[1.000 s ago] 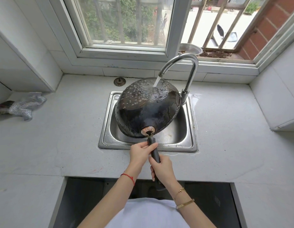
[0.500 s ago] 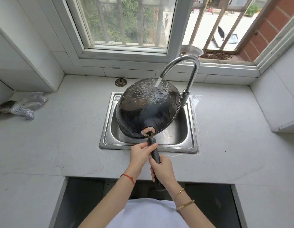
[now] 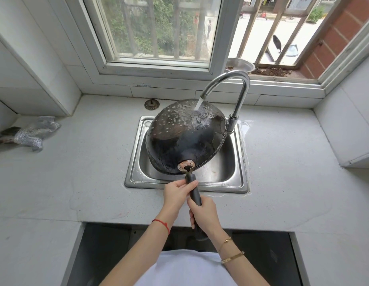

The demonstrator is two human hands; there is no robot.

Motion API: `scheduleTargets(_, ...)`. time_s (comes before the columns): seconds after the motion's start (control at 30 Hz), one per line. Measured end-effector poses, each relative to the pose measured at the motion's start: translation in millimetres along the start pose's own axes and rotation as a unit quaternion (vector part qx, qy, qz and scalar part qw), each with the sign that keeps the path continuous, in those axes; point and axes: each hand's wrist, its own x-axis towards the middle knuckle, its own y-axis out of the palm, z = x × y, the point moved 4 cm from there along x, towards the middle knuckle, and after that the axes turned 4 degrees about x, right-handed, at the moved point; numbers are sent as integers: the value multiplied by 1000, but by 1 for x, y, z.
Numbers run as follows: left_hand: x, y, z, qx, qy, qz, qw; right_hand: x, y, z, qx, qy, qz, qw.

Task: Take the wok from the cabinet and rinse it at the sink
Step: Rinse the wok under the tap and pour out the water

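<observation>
Held over the sink (image 3: 239, 162) upside down and tilted, the wok (image 3: 185, 137), with the dark outer side up, so that the stream from the faucet (image 3: 239, 93) lands on the far upper part of this shell, just below the spout, and runs down into the basin and not on the counter (image 3: 76, 172). Gripped with both hands on the long black handle (image 3: 195, 193), which reaches from the near rim of the sink back toward the body: left hand (image 3: 176, 195) wrapped close to the rivet plate for steering the tilt, right hand (image 3: 204, 211) closed lower on the handle, probably for carrying the weight. Covered in water beads on the side left of the stream, so probably only partly rinsed there. Left of the sink, well apart, a crumpled grey cloth (image 3: 35, 133); behind the sink, near the wall, a small round strainer (image 3: 151, 104). Inside of the wok hidden from view, so impossible to say if already rinsed
</observation>
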Motion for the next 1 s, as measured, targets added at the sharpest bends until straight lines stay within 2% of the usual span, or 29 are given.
scheduleTargets(0.57,2,1,2,-7,-4,2,1000,1,0,-1,2,7,-3,1000)
scheduleTargets(1.0,3,-8,6,-23,11,-10,1000,-5,8,6,-34,-23,-20,999)
